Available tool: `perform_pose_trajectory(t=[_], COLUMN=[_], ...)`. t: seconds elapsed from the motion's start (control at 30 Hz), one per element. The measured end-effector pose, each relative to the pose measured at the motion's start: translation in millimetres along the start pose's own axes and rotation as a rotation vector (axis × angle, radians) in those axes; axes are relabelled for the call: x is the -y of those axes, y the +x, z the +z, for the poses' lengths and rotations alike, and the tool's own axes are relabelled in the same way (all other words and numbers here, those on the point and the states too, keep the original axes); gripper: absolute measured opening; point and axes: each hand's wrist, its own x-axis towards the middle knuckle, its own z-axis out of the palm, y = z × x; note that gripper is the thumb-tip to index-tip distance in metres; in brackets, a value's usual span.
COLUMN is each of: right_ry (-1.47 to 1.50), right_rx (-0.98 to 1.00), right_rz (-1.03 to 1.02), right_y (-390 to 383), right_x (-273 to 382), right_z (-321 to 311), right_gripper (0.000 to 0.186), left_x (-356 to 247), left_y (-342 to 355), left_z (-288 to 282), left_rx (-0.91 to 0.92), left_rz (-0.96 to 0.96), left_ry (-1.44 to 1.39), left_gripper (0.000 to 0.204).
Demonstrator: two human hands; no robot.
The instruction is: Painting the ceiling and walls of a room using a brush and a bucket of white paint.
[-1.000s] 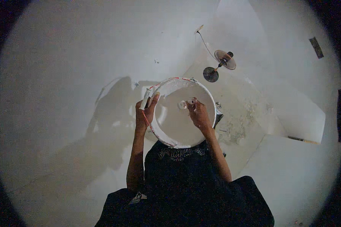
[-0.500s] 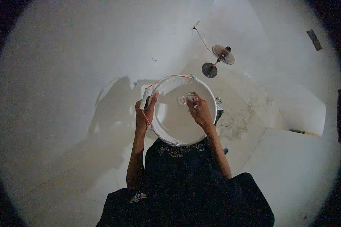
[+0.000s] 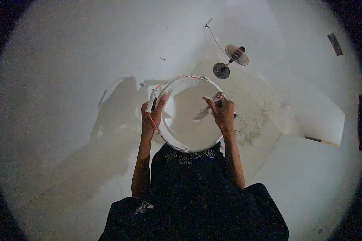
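A white bucket (image 3: pixel 177 142) with a red-marked rim holds creamy white liquid. My left hand (image 3: pixel 150 120) is closed on the bucket's left side, by the white grip of its wire handle (image 3: pixel 151 100). My right hand (image 3: pixel 225 114) is closed around a paint-smeared flat tool (image 3: pixel 201 113), perhaps a brush, at the bucket's right inner rim. The tool's flat end points down and left over the liquid; whether it touches the surface I cannot tell.
Above the bucket stands a dark appliance (image 3: pixel 236 54) with two round discs and a thin cord running to a small plate (image 3: pixel 209 21). Pale walls (image 3: pixel 68 60) surround me. A dark strip (image 3: pixel 334 44) is at upper right, a white panel (image 3: pixel 321 124) at right.
My right hand has moved right toward the rim and turned, so more of the tool shows. The bucket and my left hand sit slightly higher in the picture.
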Motion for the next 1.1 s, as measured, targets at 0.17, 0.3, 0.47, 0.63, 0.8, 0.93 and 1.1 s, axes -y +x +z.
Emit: perform_pose_trajectory(t=[0.17, 0.3, 0.47, 0.63, 0.8, 0.93, 1.1], right_ry=[0.056, 0.160, 0.223, 0.149, 0.205, 0.449, 0.511], right_rx=[-0.072, -0.092, -0.120, -0.125, -0.253, -0.146, -0.170], right_rz=[0.036, 0.017, -0.058, -0.001, -0.223, 0.029, 0.041], right_y=[4, 3, 1, 21, 63, 87, 100], right_x=[5, 3, -28, -11, -35, -50, -48], right_z=[-14, -18, -7, -40, -57, -58, -70], right_gripper=[0.031, 0.031, 0.027, 0.027, 0.028, 0.030, 0.030], left_x=[-21, 10, -28, 6, -10, -28, -10], left_y=[1, -1, 2, 5, 4, 8, 9], left_z=[1, 0, 7, 2, 24, 9, 4], left_rx=[-0.012, -0.002, -0.064, -0.013, -0.253, -0.063, -0.049], left_rz=[-0.156, 0.042, -0.198, 0.041, 0.135, -0.207, -0.041], left_ry=[0.004, -0.025, -0.062, 0.161, -0.194, -0.022, 0.065], left_gripper=[0.047, 0.050, 0.044, 0.037, 0.042, 0.042, 0.043])
